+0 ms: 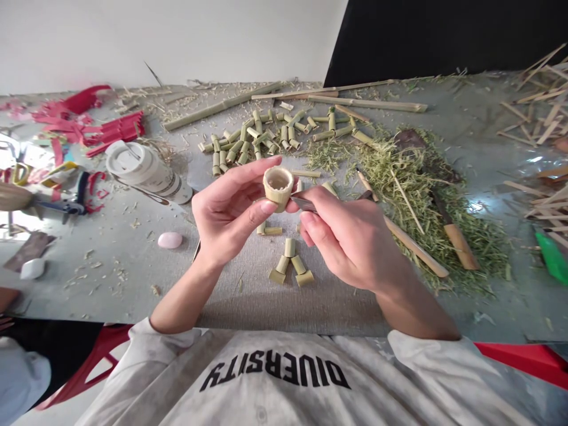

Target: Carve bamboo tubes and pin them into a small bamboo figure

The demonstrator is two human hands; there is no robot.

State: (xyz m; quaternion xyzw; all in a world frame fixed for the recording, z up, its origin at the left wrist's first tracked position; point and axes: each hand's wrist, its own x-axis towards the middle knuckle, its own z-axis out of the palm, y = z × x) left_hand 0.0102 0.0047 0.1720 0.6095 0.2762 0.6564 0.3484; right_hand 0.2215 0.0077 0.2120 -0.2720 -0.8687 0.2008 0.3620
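Between the thumb and fingers of my left hand (235,216) sits a short hollow bamboo piece (278,184), its rough, notched open end turned up toward me. My right hand (344,234) is closed around a small knife (304,202), whose dark blade reaches to the right side of the bamboo piece; whether it touches cannot be made out. Below my hands, short bamboo segments (290,263) lie in a forked arrangement on the grey mat (248,296). Beyond my hands are many more cut bamboo segments (244,139), some joined into small shapes.
Green bamboo shavings (390,171) are heaped at the right, with a wooden-handled cleaver (459,242) on them. A white lidded cup (142,168) stands left, near red scraps (113,133). Long bamboo strips (222,106) lie at the back. A pink oval object (170,239) rests left of my forearm.
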